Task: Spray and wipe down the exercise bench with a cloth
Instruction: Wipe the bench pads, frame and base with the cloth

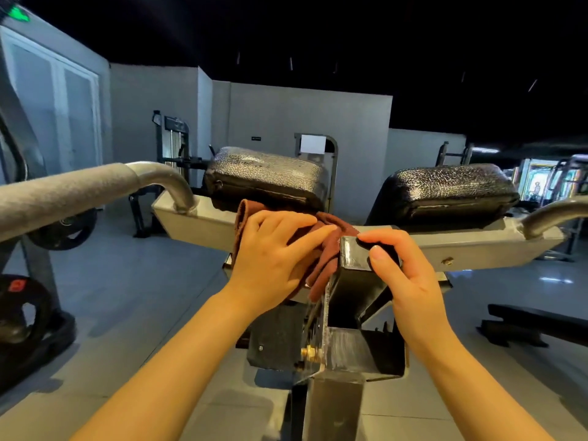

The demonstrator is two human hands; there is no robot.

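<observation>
A gym machine fills the middle of the view, with two black padded cushions, the left pad (265, 176) and the right pad (445, 190), mounted on a pale metal crossbar (477, 246). My left hand (273, 259) lies flat on a brown cloth (331, 246), pressing it against the crossbar just below the left pad. My right hand (404, 275) grips the top of the black centre post (353, 253) with fingers curled over its edge. No spray bottle is in view.
A grey foam-covered handle bar (70, 192) juts in from the left, and a curved metal handle (553, 214) from the right. Black weight plates (19, 307) hang on a rack at the left. A low black bench (537, 323) stands on the grey floor at right.
</observation>
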